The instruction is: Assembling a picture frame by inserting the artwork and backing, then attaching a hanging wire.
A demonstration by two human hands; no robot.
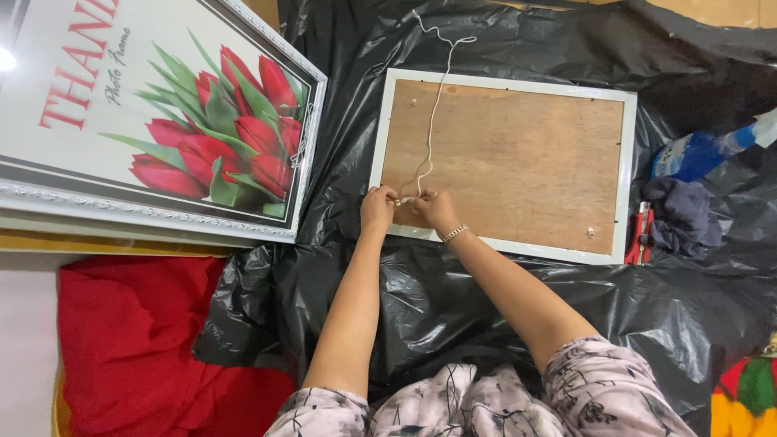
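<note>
A white-edged picture frame (623, 174) lies face down on black plastic, its brown wooden back up. A thin white string (435, 105) runs from the frame's near-left corner up past its far edge. My left hand (377, 206) and my right hand (435, 209) meet at that near-left corner, both pinching the string's lower end against a small fitting. A bracelet circles my right wrist. The fingertips hide the fitting itself.
A larger silver-framed picture of red tulips (186, 121) lies to the left. Black plastic sheet (453, 291) covers the work surface. Red cloth (146, 340) at lower left. A blue spray bottle (704, 150), dark cloth (686, 212) and red-handled tool (641, 235) sit right of the frame.
</note>
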